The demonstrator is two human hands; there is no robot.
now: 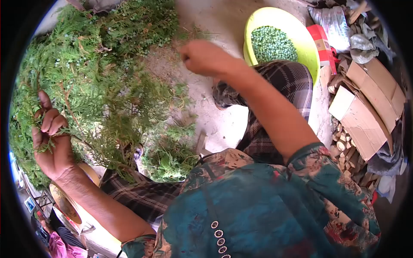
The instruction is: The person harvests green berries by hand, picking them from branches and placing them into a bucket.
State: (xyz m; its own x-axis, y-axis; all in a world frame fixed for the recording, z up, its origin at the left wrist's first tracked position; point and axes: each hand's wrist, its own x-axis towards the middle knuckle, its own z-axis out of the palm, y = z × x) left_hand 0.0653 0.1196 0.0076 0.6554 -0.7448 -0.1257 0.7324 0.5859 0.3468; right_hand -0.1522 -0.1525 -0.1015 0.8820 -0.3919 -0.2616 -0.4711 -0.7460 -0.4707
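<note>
My left hand [53,139], palm up with curled fingers, grips a leafy conifer branch [71,105] at the left. Its sprays spread over my lap side and merge with the large heap of green conifer branches [124,32], so its full outline is hard to separate. My right hand [205,59] is closed in a fist above the floor, between the heap and a yellow-green basin [315,56]. Motion blurs it a little, and whatever its fingers may enclose is hidden. Many small round green cones [273,45] lie in the basin, beyond my right knee.
Cardboard pieces [363,122], chopped firewood [342,139], a red packet [322,45] and plastic bags [333,26] crowd the right side. Leaf scraps litter the concrete floor [215,124]. Another person in pink [62,246] is at the lower left, near a round tan object [64,202].
</note>
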